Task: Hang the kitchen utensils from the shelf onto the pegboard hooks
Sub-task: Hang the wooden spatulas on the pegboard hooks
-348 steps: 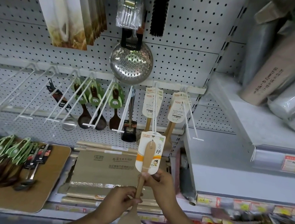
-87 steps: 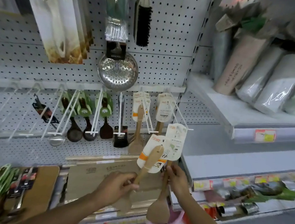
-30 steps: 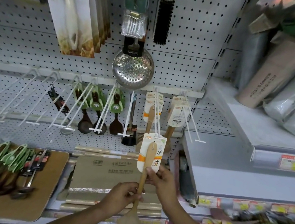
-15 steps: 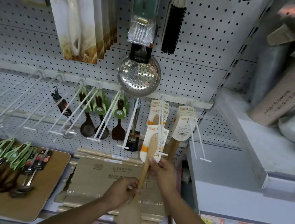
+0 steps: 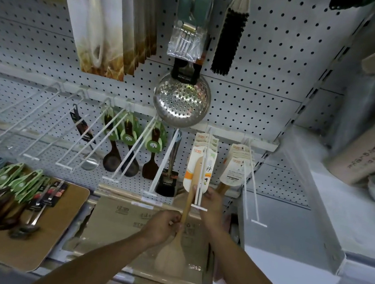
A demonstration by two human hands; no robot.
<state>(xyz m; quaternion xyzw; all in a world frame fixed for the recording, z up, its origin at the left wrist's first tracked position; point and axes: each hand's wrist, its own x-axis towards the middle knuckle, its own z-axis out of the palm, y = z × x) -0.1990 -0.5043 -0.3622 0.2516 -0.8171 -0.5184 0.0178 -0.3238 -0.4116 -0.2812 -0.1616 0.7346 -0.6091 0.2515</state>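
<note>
A white pegboard (image 5: pixel 261 57) fills the wall ahead of and above both hands, with a row of long white wire hooks jutting out toward the viewer. To the left of the hands, a shelf (image 5: pixel 73 234) carries a wooden board (image 5: pixel 55 225) loaded with green-carded spoons (image 5: pixel 13 182) waiting to be hung. Straight above the hands hangs a steel skimmer (image 5: pixel 181 101).

Between the hands is a wooden spatula (image 5: pixel 185 211), held upright with its blade down. The left hand (image 5: pixel 162 226) pinches the lower handle just above the blade. The right hand (image 5: pixel 212 205) grips the upper handle at the bottom edge of the paper header card (image 5: pixel 199 166). That card sits on a double-wire hook (image 5: pixel 202 178), whose crossbar tip lies just in front of the right hand; more carded spatulas hang behind it.

The spatula looks light, rigid and dry, unlikely to slip or break. The card is probably the weak part: thin, bendable, and liable to tear at its hanging hole if pulled sideways. Steering is likely best done from the handle near the card, as the right hand does, with the lower grip only steadying the swing, sliding the card straight back along the wires
</note>
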